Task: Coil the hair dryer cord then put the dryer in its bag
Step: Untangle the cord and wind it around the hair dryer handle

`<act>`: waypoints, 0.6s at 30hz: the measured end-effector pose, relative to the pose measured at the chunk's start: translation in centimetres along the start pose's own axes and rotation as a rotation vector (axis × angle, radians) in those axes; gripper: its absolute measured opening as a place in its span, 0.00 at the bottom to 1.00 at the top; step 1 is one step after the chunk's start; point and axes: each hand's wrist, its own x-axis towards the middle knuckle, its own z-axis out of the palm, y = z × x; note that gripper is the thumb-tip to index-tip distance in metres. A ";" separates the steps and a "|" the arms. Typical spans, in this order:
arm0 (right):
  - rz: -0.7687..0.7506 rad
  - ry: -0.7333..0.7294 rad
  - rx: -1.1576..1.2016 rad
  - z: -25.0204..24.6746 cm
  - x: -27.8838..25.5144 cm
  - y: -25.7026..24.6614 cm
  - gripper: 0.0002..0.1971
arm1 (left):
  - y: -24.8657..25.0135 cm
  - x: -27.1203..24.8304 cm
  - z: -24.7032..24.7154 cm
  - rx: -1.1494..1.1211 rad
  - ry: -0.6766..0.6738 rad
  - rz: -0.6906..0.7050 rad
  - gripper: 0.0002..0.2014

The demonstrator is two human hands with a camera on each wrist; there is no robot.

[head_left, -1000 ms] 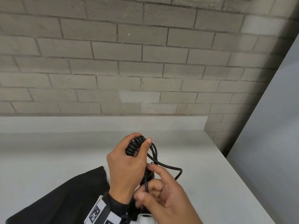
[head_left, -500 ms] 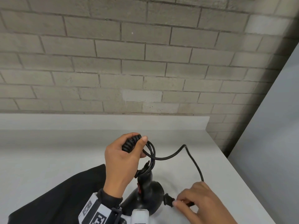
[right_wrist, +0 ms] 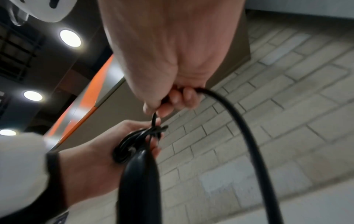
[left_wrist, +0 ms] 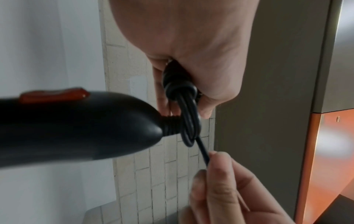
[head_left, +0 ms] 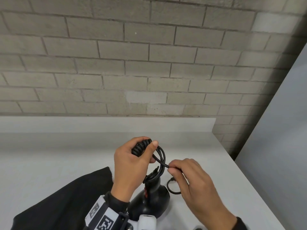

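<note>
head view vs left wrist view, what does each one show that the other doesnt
Only the head view shows the black bag lying on the white table and a loose cord loop under the right hand. Only the left wrist view shows the dryer's orange switch and an orange panel. Both show the left hand gripping the coiled cord and the right hand pinching the cord's free run.

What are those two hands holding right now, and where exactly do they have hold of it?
Both hold the hair dryer cord. The left hand grips the coiled bundle of loops at its top; the right hand pinches the loose strand just beside the coil.
</note>
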 end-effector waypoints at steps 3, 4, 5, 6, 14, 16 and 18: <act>-0.063 -0.135 -0.055 -2.1 1.4 0.3 0.10 | 0.0 0.1 -0.3 0.000 -0.037 0.019 0.09; -0.104 -0.155 -0.078 -2.9 2.2 0.4 0.10 | 0.0 0.1 -0.3 0.000 -0.060 0.031 0.10; -0.143 -0.160 -0.090 -3.8 3.0 0.4 0.09 | 0.1 0.0 -0.4 0.003 -0.091 0.043 0.11; -0.176 -0.154 -0.092 -4.5 3.8 0.4 0.08 | 0.2 -0.1 -0.4 0.007 -0.125 0.057 0.11; -0.042 -0.053 0.200 -5.2 7.4 0.4 0.05 | 0.7 -0.7 -0.9 -0.034 -0.391 0.219 0.12; 0.076 -0.045 0.359 -4.0 7.3 0.4 0.04 | 0.8 -0.8 -1.1 -0.021 -0.434 0.253 0.13; 0.210 -0.022 0.539 -2.8 7.0 0.3 0.05 | 0.9 -0.8 -1.1 -0.012 -0.433 0.292 0.15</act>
